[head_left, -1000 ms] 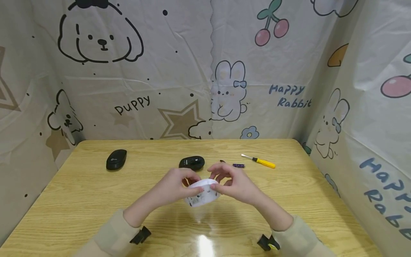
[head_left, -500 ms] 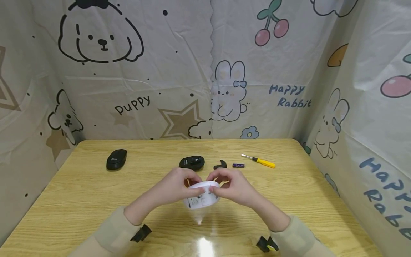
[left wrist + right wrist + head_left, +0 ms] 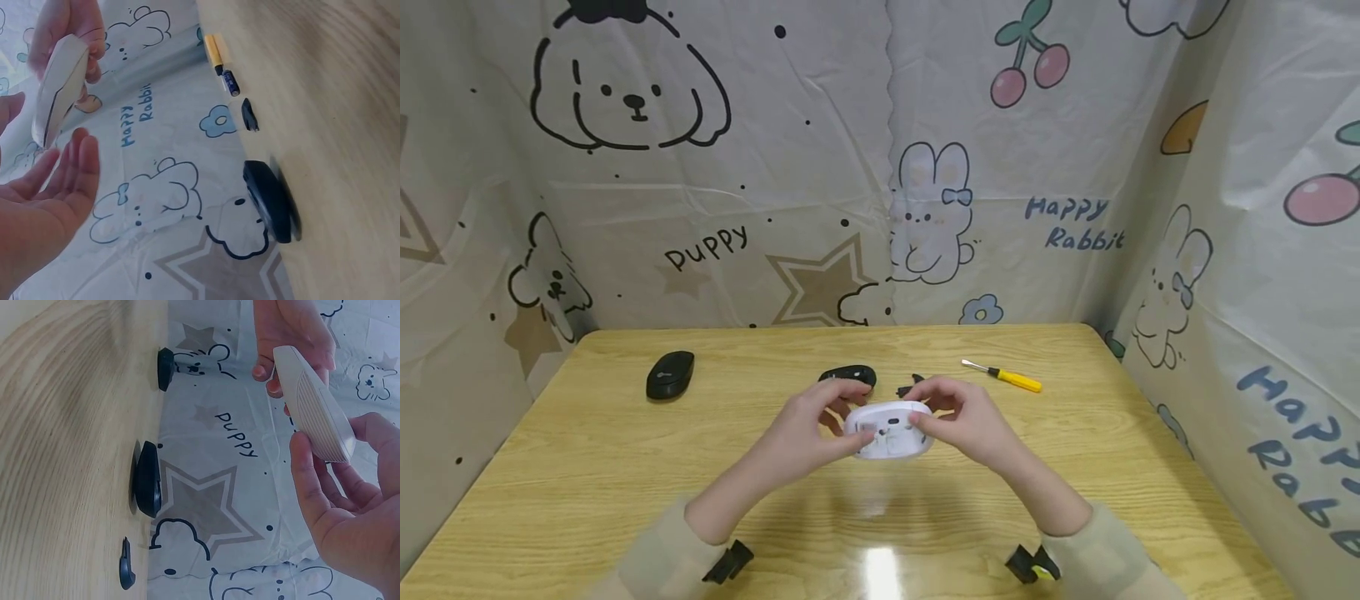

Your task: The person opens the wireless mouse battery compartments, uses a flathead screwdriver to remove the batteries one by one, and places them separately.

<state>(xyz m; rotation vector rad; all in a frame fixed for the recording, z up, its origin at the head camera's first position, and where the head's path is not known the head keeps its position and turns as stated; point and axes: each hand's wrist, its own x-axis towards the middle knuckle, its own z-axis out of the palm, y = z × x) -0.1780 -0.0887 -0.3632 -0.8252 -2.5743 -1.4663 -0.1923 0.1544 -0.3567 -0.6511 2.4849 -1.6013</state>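
Observation:
A white computer mouse [image 3: 891, 442] is held up above the table, its underside with a small dark sensor window turned toward me. My right hand [image 3: 962, 412] pinches its right end, the thumb on the underside. Ridged lines run along the mouse's side in the right wrist view. Around the left end is my left hand [image 3: 808, 421], fingers loosely spread; in the left wrist view a gap shows between its thumb and the mouse [image 3: 59, 94]. Behind the hands lie a black mouse [image 3: 850, 372] and a small curved black piece [image 3: 913, 387], both partly covered in the head view.
Another black mouse [image 3: 671, 375] lies at the table's back left. A yellow-handled screwdriver [image 3: 1015, 380] is at the back right. A small battery [image 3: 231, 82], hidden in the head view, lies by the screwdriver. Printed cloth hangs behind and beside the wooden table [image 3: 587, 475].
Both hands have raised the white mouse slightly and moved it right, turning its underside more toward me. The battery is now covered by the right hand in the head view.

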